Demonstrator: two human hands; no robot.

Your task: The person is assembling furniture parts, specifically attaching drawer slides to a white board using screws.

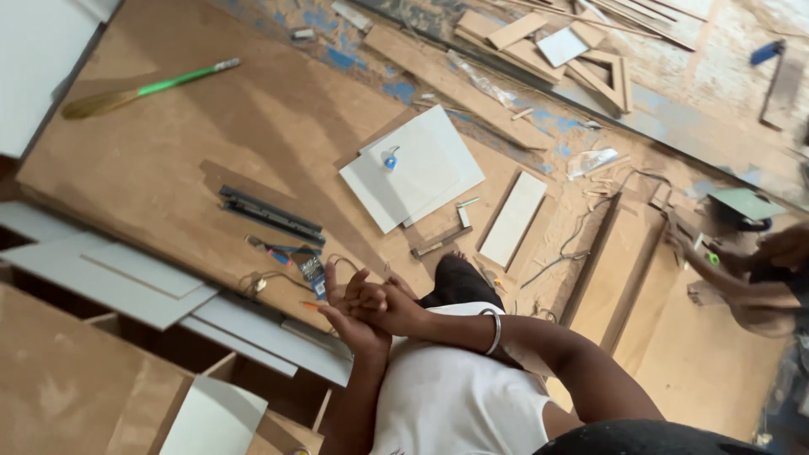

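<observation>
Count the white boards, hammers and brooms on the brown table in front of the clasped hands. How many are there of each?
white boards: 3 (two stacked, one long one beside them)
hammer: 1
broom: 1
Total: 5

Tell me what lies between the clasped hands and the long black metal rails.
In the head view, small hand tools with blue and red parts lie on the brown board between clasped hands and black metal rails.
</observation>
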